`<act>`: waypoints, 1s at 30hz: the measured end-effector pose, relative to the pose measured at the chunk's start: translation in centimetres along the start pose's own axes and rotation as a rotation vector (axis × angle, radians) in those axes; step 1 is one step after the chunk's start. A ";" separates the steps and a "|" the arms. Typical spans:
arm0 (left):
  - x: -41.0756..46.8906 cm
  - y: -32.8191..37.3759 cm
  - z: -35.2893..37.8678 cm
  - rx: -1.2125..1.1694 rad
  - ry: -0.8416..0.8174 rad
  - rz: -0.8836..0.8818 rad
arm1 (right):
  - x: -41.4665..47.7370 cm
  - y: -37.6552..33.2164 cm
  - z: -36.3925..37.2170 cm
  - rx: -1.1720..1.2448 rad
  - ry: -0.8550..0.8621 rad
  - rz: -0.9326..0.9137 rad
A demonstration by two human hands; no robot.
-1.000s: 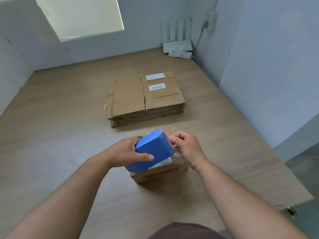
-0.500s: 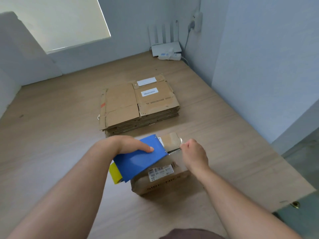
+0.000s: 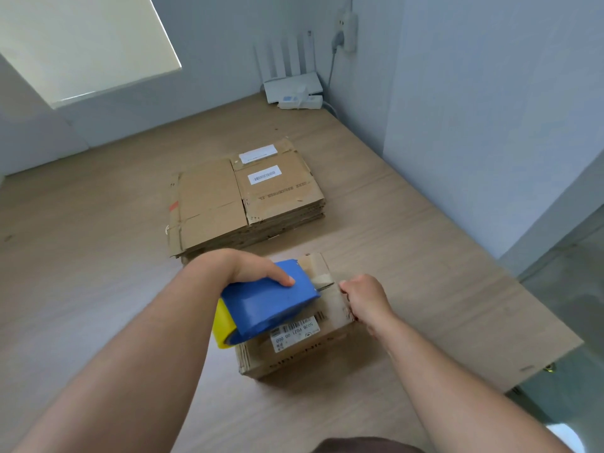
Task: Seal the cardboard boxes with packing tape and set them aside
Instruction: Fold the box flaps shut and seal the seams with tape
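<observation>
Head view: the small cardboard box (image 3: 327, 335) sits on the wooden table (image 3: 98, 263), toward its near right corner, with its barcode label facing up. The left hand (image 3: 251, 269) grips the blue tape dispenser (image 3: 271, 304) from above, fingers wrapped over the housing and thumb on its top face. The dispenser lies tilted across the left half of the box top, and its yellow end (image 3: 224, 325) overhangs the box's left edge. A short run of clear tape (image 3: 322, 280) lies on the box top at the dispenser's front. The right hand (image 3: 367, 299) is curled over the box's top right edge and holds it, knuckles up.

A stack of flattened cartons (image 3: 242, 197) lies flat at mid-table, just beyond the box, with only a narrow strip of wood between them. To the left of box and stack, bare wood runs wide to the table's left edge. To the right, a band of bare wood reaches the right edge, beyond which the surface drops away. In the far right corner, against the walls, stand a white router (image 3: 292, 85) and a power strip (image 3: 300, 102).
</observation>
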State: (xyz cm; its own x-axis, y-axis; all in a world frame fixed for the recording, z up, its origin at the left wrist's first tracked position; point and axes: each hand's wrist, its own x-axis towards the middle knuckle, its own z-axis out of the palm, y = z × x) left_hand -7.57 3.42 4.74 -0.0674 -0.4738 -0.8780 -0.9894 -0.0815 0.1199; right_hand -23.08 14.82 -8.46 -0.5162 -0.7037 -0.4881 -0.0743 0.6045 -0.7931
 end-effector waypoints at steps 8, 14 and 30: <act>-0.1 0.1 0.1 -0.011 0.001 0.016 | 0.0 1.1 -0.6 0.121 0.011 0.211; -0.5 -0.1 0.3 -0.023 0.001 0.043 | -1.0 0.1 0.0 -0.160 0.271 -0.079; 0.2 -6.8 -2.7 -0.137 -0.091 0.170 | -0.6 -0.8 2.3 -0.096 0.194 -0.219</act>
State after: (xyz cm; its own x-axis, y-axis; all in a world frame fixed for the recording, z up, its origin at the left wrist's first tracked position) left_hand -0.48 1.55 5.00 -0.2492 -0.4102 -0.8773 -0.9365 -0.1286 0.3262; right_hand -20.72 13.94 -8.39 -0.6318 -0.7423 -0.2234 -0.2771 0.4854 -0.8292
